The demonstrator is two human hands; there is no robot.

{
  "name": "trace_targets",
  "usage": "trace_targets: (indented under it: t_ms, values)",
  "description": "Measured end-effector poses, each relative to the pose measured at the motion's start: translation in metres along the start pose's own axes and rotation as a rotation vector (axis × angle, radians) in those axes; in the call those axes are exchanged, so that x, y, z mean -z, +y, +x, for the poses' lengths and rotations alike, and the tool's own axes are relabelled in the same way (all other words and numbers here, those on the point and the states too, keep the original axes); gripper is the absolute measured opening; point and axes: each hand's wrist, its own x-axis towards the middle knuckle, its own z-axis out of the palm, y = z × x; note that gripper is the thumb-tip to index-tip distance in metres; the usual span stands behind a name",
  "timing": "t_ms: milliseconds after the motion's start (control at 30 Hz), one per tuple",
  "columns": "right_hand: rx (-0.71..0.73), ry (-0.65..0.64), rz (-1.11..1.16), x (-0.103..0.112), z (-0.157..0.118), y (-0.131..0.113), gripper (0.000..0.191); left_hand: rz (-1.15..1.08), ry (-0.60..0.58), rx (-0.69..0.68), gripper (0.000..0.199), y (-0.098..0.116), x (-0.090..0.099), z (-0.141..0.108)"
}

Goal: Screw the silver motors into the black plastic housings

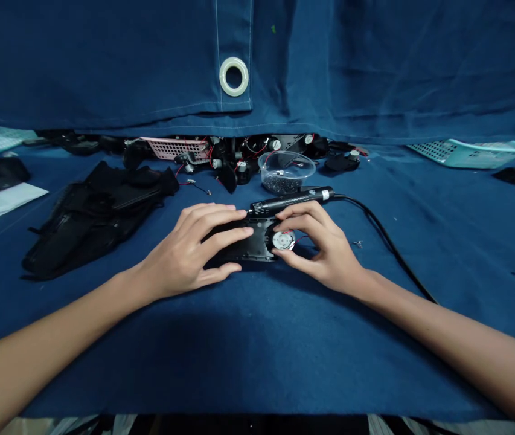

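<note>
A black plastic shell (257,240) lies on the blue cloth in front of me, its left part covered by my left hand (194,248). That hand holds it steady, with fingers over the top and thumb along the near edge. At the shell's right end sits a round white-and-silver motor (283,240) with a thin red wire. My right hand (318,241) pinches this motor between thumb and fingers. Just behind the shell, a black electric screwdriver (291,202) rests on the cloth, close to both hands' fingertips.
A clear plastic tub (287,172) of small dark screws stands behind the screwdriver. Its cable (388,241) curves right. Black parts (103,205) lie at left. Farther back are a pink basket (178,149), wired motors and a teal basket (474,154), below a hanging blue curtain (148,60).
</note>
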Motion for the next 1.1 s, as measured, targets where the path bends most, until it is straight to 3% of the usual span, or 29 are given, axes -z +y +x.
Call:
trace_targets:
  t_ms: [1100]
  values:
    - [-0.016,-0.047,-0.002,-0.0069,-0.0012,0.0002,0.026,-0.093,-0.128,0.002,0.037,0.0017,0.0021,-0.0008]
